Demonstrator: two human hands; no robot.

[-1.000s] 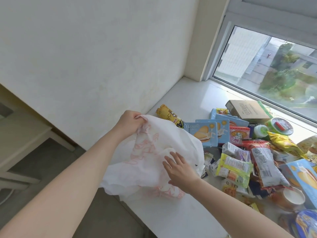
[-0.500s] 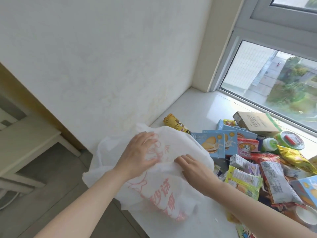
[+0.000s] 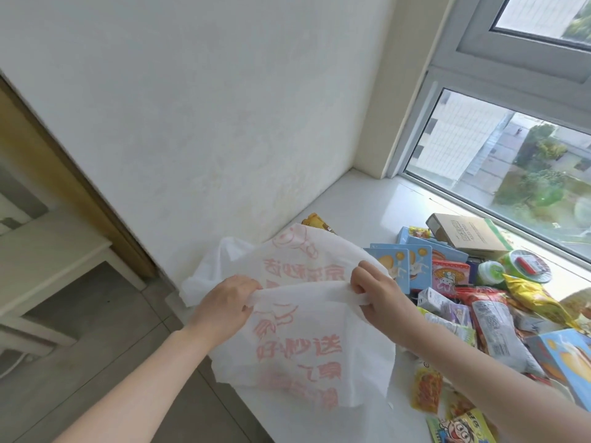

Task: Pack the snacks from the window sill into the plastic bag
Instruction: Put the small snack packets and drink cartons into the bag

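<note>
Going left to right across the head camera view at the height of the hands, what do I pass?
left hand → plastic bag, its rim stretched between the hands → right hand → pink snack box → green round lid

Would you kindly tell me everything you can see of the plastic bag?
The plastic bag is thin, white and slightly see-through, crinkled, and printed with pink characters and a cartoon outline. The left hand and right hand each pinch its top edge, pulling a band taut between them. It hangs limp over the near end of the sill, left of the snack pile. Whether anything is inside cannot be told.
</note>
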